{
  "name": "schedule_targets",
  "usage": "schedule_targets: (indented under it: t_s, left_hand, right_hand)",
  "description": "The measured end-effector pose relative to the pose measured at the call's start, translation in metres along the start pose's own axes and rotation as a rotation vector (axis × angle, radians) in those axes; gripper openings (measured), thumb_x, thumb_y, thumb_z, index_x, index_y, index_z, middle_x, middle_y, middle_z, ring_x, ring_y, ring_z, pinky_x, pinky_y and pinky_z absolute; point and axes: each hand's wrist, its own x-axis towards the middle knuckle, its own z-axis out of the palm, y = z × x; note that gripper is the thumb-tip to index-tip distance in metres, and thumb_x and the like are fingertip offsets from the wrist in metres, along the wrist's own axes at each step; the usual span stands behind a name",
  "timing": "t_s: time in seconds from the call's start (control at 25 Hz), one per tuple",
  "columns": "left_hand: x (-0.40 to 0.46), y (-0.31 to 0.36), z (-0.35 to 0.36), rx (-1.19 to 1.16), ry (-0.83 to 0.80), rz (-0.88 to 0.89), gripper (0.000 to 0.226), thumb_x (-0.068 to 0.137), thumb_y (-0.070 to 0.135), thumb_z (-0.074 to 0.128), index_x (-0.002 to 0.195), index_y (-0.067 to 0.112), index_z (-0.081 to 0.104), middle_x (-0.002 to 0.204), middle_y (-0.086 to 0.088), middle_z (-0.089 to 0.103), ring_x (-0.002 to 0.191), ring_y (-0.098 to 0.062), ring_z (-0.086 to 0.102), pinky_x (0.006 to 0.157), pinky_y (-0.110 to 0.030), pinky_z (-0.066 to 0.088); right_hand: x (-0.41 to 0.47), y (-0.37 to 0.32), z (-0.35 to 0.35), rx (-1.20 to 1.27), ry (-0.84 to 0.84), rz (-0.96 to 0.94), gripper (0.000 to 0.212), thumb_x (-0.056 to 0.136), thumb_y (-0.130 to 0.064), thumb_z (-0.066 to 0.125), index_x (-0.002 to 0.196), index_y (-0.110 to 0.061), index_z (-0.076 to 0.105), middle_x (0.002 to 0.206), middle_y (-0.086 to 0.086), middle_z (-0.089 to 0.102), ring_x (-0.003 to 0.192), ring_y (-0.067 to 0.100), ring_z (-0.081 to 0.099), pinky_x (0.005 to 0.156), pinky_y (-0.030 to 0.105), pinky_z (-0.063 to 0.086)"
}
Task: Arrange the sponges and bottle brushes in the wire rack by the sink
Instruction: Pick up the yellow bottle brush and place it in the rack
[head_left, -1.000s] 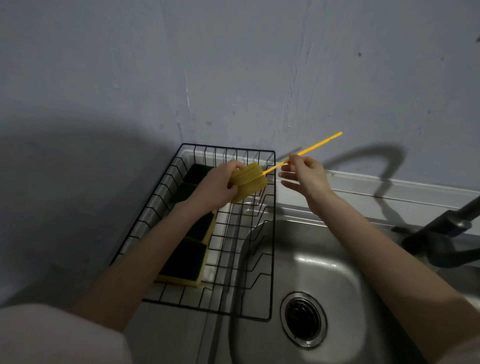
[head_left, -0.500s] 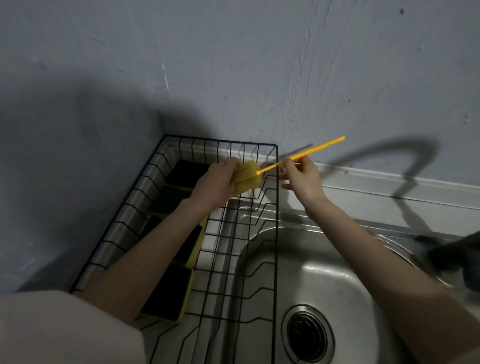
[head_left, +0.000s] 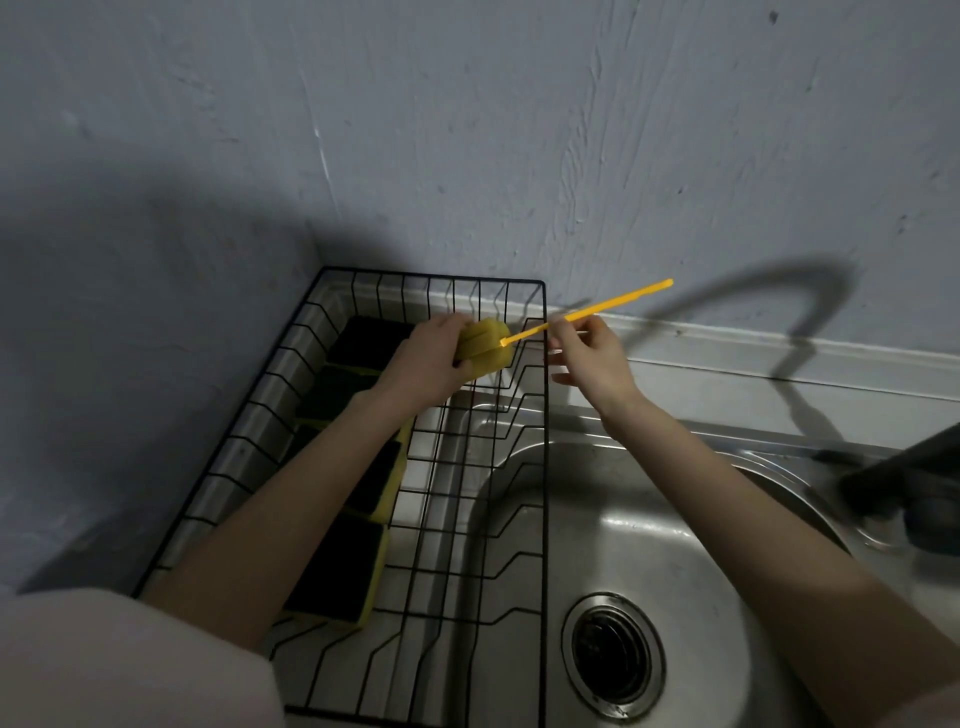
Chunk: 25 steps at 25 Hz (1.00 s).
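Note:
A black wire rack (head_left: 544, 467) sits in the corner, its right side over the sink's edge. Several yellow sponges with dark scrub faces (head_left: 337, 566) lie flat in a row along its left side, partly hidden by my left forearm. My left hand (head_left: 431, 364) grips the yellow foam head of a bottle brush (head_left: 488, 349) above the rack's far end. My right hand (head_left: 592, 358) pinches the brush's thin yellow handle (head_left: 613, 305), which slants up to the right past the rack's rim.
A steel sink basin (head_left: 649, 525) with a round drain (head_left: 613, 652) lies right of the rack. A dark faucet (head_left: 904, 483) juts in from the right edge. The grey wall (head_left: 467, 156) stands close behind and to the left.
The view has shifted down and left, so the rack looks larger. Both hands keep their hold on the brush, still over the rack's far right corner.

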Motion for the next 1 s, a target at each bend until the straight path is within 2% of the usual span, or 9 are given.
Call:
schedule_targets:
  t_s: [0.08,0.16,0.24,0.36,0.48,0.68,0.8,0.88,1.0]
  left_hand:
    - [-0.008,0.008,-0.006,0.020,-0.004,0.020,0.050,0.082,0.011,0.058,0.129,0.009,0.041,0.135,-0.014,0.045,0.121,-0.029,0.044,0.102,-0.045,0.040]
    - [-0.016,0.016,-0.014,0.035,-0.001,0.045,0.048,0.083,0.013,0.057,0.128,0.009,0.042,0.135,-0.014,0.046,0.121,-0.029,0.045,0.101,-0.043,0.041]
    - [-0.028,0.027,-0.021,0.046,0.006,0.067,0.046,0.084,0.013,0.055,0.128,0.008,0.043,0.134,-0.014,0.048,0.121,-0.029,0.045,0.099,-0.041,0.040]
    - [-0.050,0.043,-0.028,0.040,0.031,0.100,0.045,0.085,0.012,0.054,0.128,0.008,0.044,0.132,-0.013,0.050,0.119,-0.029,0.048,0.099,-0.041,0.041]
    - [-0.076,0.056,-0.028,0.089,0.030,0.142,0.044,0.085,0.012,0.052,0.129,0.009,0.043,0.128,-0.013,0.052,0.114,-0.027,0.050,0.095,-0.038,0.042]
    - [-0.119,0.092,-0.021,0.083,0.071,0.216,0.040,0.086,0.008,0.051,0.125,0.004,0.047,0.129,-0.016,0.053,0.115,-0.028,0.050,0.099,-0.035,0.039]
    - [-0.144,0.115,-0.011,0.076,0.109,0.265,0.039,0.084,0.007,0.053,0.122,-0.001,0.050,0.128,-0.019,0.056,0.120,-0.028,0.051,0.102,-0.028,0.036]
    - [-0.157,0.130,0.000,0.051,0.131,0.313,0.040,0.079,0.010,0.053,0.116,-0.005,0.055,0.120,-0.023,0.061,0.113,-0.031,0.057,0.098,-0.029,0.040]
    - [-0.173,0.157,0.017,0.040,0.089,0.304,0.045,0.075,0.018,0.048,0.114,-0.005,0.057,0.116,-0.024,0.063,0.109,-0.032,0.059,0.098,-0.033,0.042]
  right_hand:
    - [-0.007,-0.001,-0.007,-0.033,-0.016,0.020,0.019,0.091,-0.033,0.049,0.092,-0.014,0.047,0.085,0.001,0.057,0.080,0.018,0.059,0.076,0.034,0.052]
    - [-0.012,-0.001,-0.014,-0.106,-0.027,0.057,0.024,0.088,-0.036,0.052,0.098,-0.015,0.047,0.098,0.004,0.059,0.100,0.027,0.061,0.095,0.044,0.050]
    - [-0.024,-0.004,-0.023,-0.144,-0.037,0.064,0.025,0.087,-0.035,0.054,0.103,-0.016,0.049,0.106,0.007,0.059,0.111,0.031,0.058,0.101,0.047,0.045]
    - [-0.047,-0.003,-0.036,-0.255,-0.043,0.018,0.035,0.089,-0.028,0.052,0.119,-0.010,0.052,0.117,0.015,0.063,0.108,0.029,0.058,0.095,0.036,0.044]
    - [-0.078,0.000,-0.051,-0.365,-0.069,-0.025,0.036,0.090,-0.022,0.051,0.124,-0.009,0.052,0.122,0.014,0.062,0.105,0.028,0.056,0.083,0.026,0.040]
    - [-0.122,0.006,-0.083,-0.480,-0.120,-0.089,0.034,0.090,-0.016,0.052,0.123,-0.007,0.054,0.123,0.014,0.062,0.114,0.027,0.057,0.095,0.028,0.041]
    - [-0.141,0.011,-0.103,-0.509,-0.125,-0.121,0.032,0.089,-0.013,0.052,0.120,-0.006,0.056,0.123,0.014,0.062,0.113,0.027,0.058,0.093,0.026,0.042]
    - [-0.154,0.014,-0.118,-0.515,-0.134,-0.135,0.031,0.088,-0.011,0.052,0.118,-0.005,0.058,0.122,0.014,0.063,0.112,0.026,0.058,0.091,0.023,0.041]
    - [-0.171,0.018,-0.145,-0.537,-0.151,-0.163,0.030,0.087,-0.008,0.053,0.116,-0.002,0.060,0.121,0.016,0.064,0.112,0.027,0.059,0.098,0.029,0.041]
